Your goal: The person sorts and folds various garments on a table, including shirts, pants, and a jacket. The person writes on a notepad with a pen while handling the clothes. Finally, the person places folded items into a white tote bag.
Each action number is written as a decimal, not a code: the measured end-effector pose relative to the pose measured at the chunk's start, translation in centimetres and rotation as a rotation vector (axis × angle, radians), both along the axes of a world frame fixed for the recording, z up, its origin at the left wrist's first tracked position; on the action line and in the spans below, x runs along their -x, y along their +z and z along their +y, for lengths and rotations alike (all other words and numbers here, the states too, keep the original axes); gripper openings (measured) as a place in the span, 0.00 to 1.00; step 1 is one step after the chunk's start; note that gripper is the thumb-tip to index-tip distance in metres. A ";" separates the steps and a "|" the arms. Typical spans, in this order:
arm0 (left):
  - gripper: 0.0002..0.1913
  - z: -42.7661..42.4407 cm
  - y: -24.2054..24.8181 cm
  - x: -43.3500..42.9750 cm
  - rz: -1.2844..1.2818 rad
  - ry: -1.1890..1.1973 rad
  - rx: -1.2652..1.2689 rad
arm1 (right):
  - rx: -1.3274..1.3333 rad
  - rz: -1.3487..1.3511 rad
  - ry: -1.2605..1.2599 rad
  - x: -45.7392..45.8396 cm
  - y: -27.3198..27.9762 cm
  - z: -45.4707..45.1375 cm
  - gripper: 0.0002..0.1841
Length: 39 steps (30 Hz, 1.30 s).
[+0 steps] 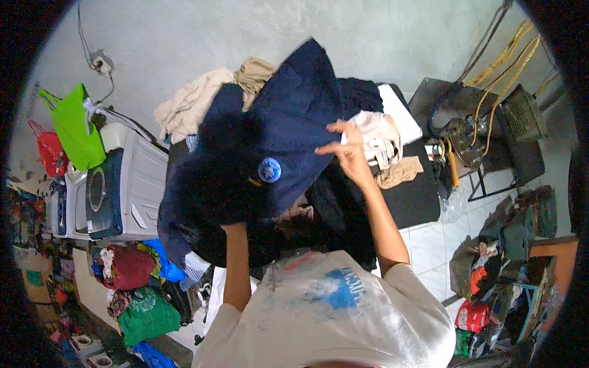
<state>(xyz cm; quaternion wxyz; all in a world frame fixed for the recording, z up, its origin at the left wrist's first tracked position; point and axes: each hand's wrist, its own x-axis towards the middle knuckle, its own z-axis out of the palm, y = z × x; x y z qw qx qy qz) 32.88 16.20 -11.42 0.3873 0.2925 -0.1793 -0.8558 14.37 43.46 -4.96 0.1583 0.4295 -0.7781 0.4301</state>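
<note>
A dark navy garment (299, 106) with a round blue-and-white patch (269, 170) is spread up in front of me, its pointed top reaching towards the wall. My left forearm goes into the dark folds at the left, and the cloth hides that hand. At the garment's right edge is my right hand (350, 149), fingers spread, with nothing visibly held. Beside it on the black tabletop (409, 204) lie a cream-coloured garment with straps (375, 135) and a small beige cloth (400, 172). Black cloth (343, 207) lies beneath the navy garment.
Cream knit cloth (195, 99) and khaki cloth (255, 76) are heaped at the back. A washing machine (142, 184) stands left, with filled bags (149, 317) below it. At right are a metal fan (464, 140), hanging yellow cords (494, 103) and baskets (522, 112).
</note>
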 end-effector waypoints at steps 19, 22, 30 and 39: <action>0.27 6.0 -0.4 -8.2 -1.255 0.297 1.598 | -0.260 -0.494 0.220 -12.9 -14.2 -5.2 0.30; 0.36 5.8 -0.6 -3.8 -1.445 -0.050 1.650 | -0.544 -0.413 0.384 -15.5 -15.2 -5.9 0.31; 0.39 2.9 -2.8 -3.3 -1.356 -0.578 1.277 | 0.026 -0.998 0.422 -9.2 -12.8 -8.6 0.09; 0.23 8.0 -1.2 -11.3 -0.668 -0.457 0.788 | -0.733 -0.731 -0.039 1.9 -18.3 -19.4 0.20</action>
